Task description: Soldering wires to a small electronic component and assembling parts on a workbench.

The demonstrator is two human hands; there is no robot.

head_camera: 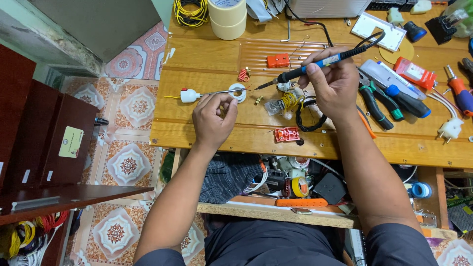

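While left hand rests, right hand holds soldering iron

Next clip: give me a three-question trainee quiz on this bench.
1. True or false: the right hand holds the soldering iron.
2. What lies nearest the left hand: A the white solder reel, B the masking tape rolls, C the white plug?
3. What colour is the small block beyond the iron's tip?

Key: 1 true; 2 A; 3 orange.
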